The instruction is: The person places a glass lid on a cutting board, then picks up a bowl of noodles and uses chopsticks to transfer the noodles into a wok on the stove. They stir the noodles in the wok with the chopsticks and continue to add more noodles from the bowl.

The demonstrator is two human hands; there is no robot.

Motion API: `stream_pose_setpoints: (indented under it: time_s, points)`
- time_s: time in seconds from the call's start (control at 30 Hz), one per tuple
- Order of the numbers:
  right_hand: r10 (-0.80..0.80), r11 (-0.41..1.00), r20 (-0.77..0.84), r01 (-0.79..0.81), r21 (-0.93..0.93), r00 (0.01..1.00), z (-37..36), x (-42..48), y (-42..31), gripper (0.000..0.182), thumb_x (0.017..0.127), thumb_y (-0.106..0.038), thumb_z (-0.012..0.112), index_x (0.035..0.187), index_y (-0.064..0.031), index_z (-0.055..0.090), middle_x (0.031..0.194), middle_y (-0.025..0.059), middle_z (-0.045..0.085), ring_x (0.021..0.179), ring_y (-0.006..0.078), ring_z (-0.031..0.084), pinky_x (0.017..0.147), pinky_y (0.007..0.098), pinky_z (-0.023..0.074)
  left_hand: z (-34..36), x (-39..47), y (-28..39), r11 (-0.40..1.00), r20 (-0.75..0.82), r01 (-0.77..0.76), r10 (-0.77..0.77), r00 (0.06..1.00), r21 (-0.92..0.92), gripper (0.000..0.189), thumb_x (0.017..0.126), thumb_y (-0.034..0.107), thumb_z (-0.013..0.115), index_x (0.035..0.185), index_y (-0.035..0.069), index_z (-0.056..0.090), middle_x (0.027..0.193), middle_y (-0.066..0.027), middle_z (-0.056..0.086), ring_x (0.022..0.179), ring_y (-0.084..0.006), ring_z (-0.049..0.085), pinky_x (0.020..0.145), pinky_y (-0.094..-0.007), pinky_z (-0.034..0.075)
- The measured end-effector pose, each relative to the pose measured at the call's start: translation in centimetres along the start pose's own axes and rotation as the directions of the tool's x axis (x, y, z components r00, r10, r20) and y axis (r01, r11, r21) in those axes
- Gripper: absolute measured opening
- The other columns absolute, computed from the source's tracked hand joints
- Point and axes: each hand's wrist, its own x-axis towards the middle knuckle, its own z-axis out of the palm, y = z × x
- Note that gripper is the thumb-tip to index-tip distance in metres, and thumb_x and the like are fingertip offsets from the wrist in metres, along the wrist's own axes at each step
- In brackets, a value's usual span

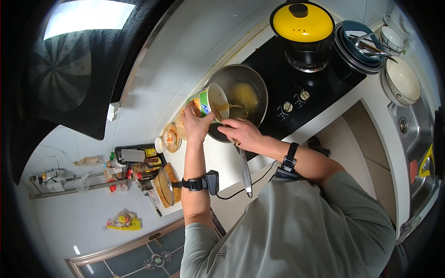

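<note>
My left hand (196,123) grips a green-and-white paper tub (201,98) with printed writing, tipped on its side over a steel wok (263,81). A strand of yellow liquid hangs from the tub's mouth into the pan. More yellow liquid, probably beaten egg (245,95), lies pooled on the wok's bottom. In my right hand (243,133) are what look like chopsticks (236,141), their far ends reaching into the tub's mouth. Beneath that hand, the wok's long metal handle (246,173) points toward my body.
A black pot with a yellow lid (302,24) stands on the other burner of the black hob (274,73). Stacked plates (361,66), a large bowl (403,81) and a sink (403,127) lie to the right. Small dishes (170,138), a bottle rack (139,156) and a glass lid (165,186) are left.
</note>
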Motion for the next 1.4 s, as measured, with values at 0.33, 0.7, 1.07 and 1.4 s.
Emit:
stream_pose_setpoints:
  time_s: [0.33,0.7,1.07,1.4]
  points:
    - [0.030,0.999,0.040,-0.031,0.026,0.999,0.3,-0.3,-0.3,0.046,0.067,0.001,0.061,0.112,-0.0102,0.057,0.113,0.0088,0.052,0.101,0.0270,0.054,0.084,0.0356,0.0468,-0.2,-0.7,0.9,0.997,-0.016,-0.051,0.052,0.998,0.060,0.080,0.058,0.027,0.076,0.124,-0.005,0.042,0.109,-0.0224,0.051,0.105,-0.0320,0.047,0.090,-0.0382,0.040]
    - [0.031,0.999,0.032,-0.033,0.040,0.999,0.2,-0.3,-0.8,0.044,0.067,0.000,0.062,0.110,-0.0098,0.058,0.112,0.0084,0.052,0.099,0.0269,0.054,0.081,0.0361,0.0480,-0.7,-1.6,2.3,0.988,-0.026,-0.077,0.081,0.996,0.132,0.079,0.059,0.025,0.076,0.125,-0.004,0.041,0.114,-0.0233,0.047,0.106,-0.0326,0.048,0.090,-0.0373,0.043]
    - [-0.010,0.998,-0.047,0.013,0.067,0.999,0.2,-0.2,-1.0,0.038,0.067,0.000,0.062,0.105,-0.0070,0.059,0.105,0.0092,0.054,0.092,0.0274,0.056,0.076,0.0375,0.0486,-0.6,-1.6,2.2,0.976,-0.021,-0.093,0.099,0.995,0.199,0.082,0.060,0.025,0.075,0.128,-0.002,0.038,0.118,-0.0249,0.044,0.110,-0.0352,0.046,0.093,-0.0391,0.041]
    - [-0.020,0.996,-0.047,0.024,0.088,0.999,0.2,-0.2,-0.8,0.041,0.067,0.002,0.060,0.107,-0.0053,0.057,0.107,0.0121,0.054,0.095,0.0294,0.055,0.079,0.0376,0.0480,-0.6,-1.6,2.9,0.957,-0.008,-0.106,0.112,0.994,0.272,0.081,0.061,0.025,0.075,0.128,0.000,0.038,0.116,-0.0233,0.046,0.110,-0.0351,0.046,0.093,-0.0398,0.041]
